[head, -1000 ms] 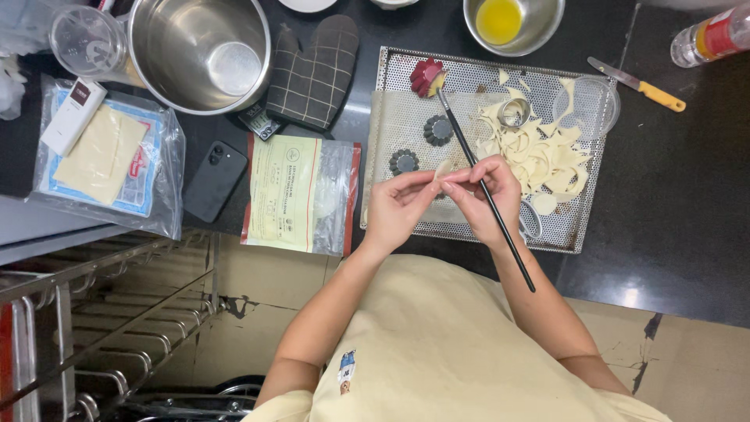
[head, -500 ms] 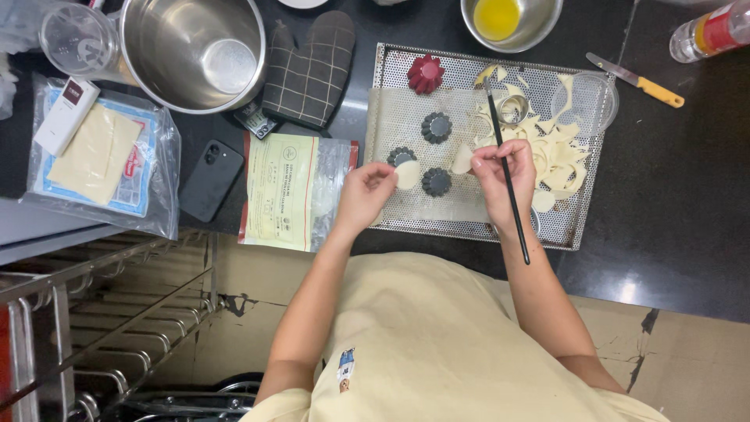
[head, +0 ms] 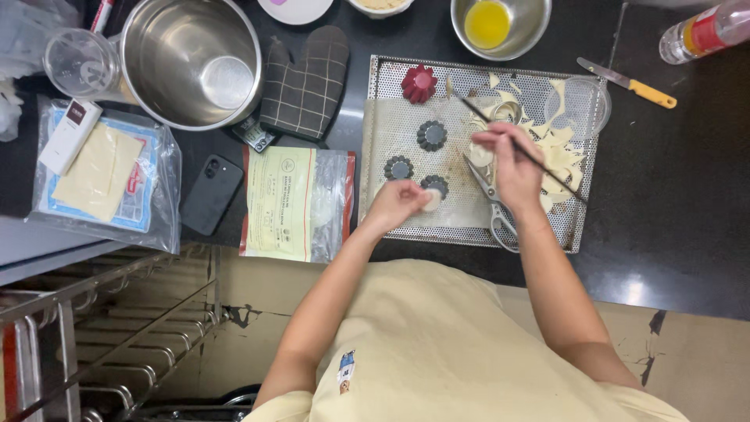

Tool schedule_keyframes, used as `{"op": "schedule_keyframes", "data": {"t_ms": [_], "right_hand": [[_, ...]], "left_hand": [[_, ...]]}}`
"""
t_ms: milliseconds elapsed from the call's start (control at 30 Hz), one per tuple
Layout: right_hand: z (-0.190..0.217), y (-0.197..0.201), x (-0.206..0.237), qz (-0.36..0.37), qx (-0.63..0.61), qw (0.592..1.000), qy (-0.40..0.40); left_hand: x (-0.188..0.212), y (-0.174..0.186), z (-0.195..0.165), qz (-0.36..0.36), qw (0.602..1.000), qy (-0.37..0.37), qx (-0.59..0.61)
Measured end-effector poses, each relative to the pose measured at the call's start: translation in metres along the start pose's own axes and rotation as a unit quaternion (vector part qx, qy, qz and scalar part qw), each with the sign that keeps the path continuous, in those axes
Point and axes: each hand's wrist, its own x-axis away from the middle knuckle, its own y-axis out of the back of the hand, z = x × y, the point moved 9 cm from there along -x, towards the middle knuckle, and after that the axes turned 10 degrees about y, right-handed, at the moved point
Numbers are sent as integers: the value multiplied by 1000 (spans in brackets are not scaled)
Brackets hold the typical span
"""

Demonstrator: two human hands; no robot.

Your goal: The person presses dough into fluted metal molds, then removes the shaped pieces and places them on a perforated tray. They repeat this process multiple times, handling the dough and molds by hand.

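Observation:
A perforated metal tray (head: 461,223) lies on the dark counter. My left hand (head: 400,202) pinches a small pale dough round over a dark fluted mould (head: 434,184) near the tray's front. Two more dark moulds (head: 430,135) (head: 398,167) and a red fluted mould (head: 419,83) rest on the tray. My right hand (head: 508,156) grips a thin dark stick (head: 547,168) and touches another pale dough round. Dough scraps (head: 558,148) are heaped on the tray's right side. Scissors (head: 492,203) lie under my right wrist.
A steel pot (head: 187,59), an oven mitt (head: 305,82), a phone (head: 209,194) and bagged dough sheets (head: 105,176) (head: 293,203) sit left of the tray. A bowl of yellow liquid (head: 488,23), a knife (head: 629,84) and a bottle (head: 703,31) are at the back right.
My hands have parted: the left one carried a dough round down to the front mould, the right one moved up onto the tray with the stick. More dark moulds and the scissors now show.

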Motion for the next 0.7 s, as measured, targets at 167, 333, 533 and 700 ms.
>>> {"op": "schedule_keyframes", "data": {"t_ms": [167,333,533,700], "right_hand": [[-12,68,-71,-137,102,980,100],[-48,74,-114,-145,132,980,47],[-55,73,-115,-157,77,984,34],[-58,67,-112,-118,106,987,27]], "left_hand": [[5,0,3,-129,979,-81,-134],[-16,-11,1,-13,989,-95,116],[19,7,-39,27,963,-102,249],[118,-7,-144,4,955,-280,101]]}}
